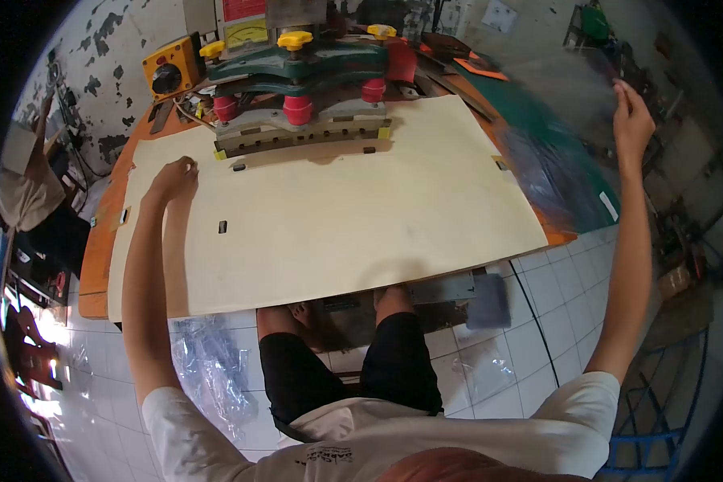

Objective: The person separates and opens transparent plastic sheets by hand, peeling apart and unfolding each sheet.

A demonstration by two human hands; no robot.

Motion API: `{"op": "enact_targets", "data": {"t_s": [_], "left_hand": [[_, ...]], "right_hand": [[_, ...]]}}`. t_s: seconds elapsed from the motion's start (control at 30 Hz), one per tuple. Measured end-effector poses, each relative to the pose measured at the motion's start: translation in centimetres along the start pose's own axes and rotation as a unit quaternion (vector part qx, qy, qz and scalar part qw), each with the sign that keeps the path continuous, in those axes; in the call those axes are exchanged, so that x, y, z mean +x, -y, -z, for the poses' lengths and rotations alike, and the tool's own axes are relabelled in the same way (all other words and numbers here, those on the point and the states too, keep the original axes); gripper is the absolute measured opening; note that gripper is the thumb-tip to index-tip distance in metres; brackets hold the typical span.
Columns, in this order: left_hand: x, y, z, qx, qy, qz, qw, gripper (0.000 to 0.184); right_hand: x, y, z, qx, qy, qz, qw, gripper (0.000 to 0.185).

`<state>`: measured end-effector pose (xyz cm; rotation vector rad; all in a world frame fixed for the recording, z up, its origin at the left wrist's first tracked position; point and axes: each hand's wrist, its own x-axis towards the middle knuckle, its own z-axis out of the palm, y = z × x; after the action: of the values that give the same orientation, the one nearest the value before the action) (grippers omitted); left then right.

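Observation:
My right hand (633,120) is raised at the far right, its fingers pinched on the edge of a clear plastic sheet (566,76). The sheet hangs blurred over more clear plastic (550,173) at the table's right side. Over the left part of the cream board (361,209), my left hand (175,178) is closed with its fingers curled together. Whatever it may hold is hidden or too small to make out. Small dark blocks, such as one dark block (222,227), sit on the board. Behind them stands a press head (297,88) with yellow knobs.
An orange table edge (95,277) shows around the board. A yellow control box (171,68) stands at the back left. Crumpled clear plastic (213,369) lies on the tiled floor. Another person (32,181) is at the far left. A blue metal frame (651,446) is at lower right.

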<state>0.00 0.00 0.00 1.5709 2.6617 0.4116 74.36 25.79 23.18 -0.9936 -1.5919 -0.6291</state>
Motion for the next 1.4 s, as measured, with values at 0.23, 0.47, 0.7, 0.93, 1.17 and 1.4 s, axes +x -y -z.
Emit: {"op": "enact_targets", "data": {"t_s": [0.23, 0.47, 0.7, 0.93, 1.17, 1.4], "left_hand": [[-19.5, -13.9, 2.6, -0.100, -0.239, -0.146, 0.955, 0.024], [-30.7, -24.2, -4.1, -0.567, 0.165, -0.162, 0.791, 0.035], [-31.9, -30.0, -8.7, -0.821, 0.229, 0.004, 0.523, 0.051], [-32.7, -29.2, -9.1, -0.832, 0.103, 0.017, 0.545, 0.033], [-38.3, -27.7, -11.6, -0.761, 0.168, -0.029, 0.626, 0.037], [-40.7, -24.5, -11.5, -0.456, 0.371, -0.370, 0.719, 0.042]], "right_hand": [[-16.2, 11.8, 6.3, 0.151, 0.085, 0.058, 0.983, 0.018], [-30.4, 21.9, 8.7, 0.270, 0.109, 0.044, 0.956, 0.024], [-34.6, 27.4, 11.3, 0.428, 0.190, 0.017, 0.883, 0.028], [-41.7, 26.1, 14.4, 0.553, 0.237, -0.303, 0.739, 0.033], [-38.9, 20.9, 13.2, 0.648, 0.110, -0.596, 0.462, 0.064], [-36.8, 17.5, 12.9, 0.550, 0.149, -0.586, 0.576, 0.043]]}}
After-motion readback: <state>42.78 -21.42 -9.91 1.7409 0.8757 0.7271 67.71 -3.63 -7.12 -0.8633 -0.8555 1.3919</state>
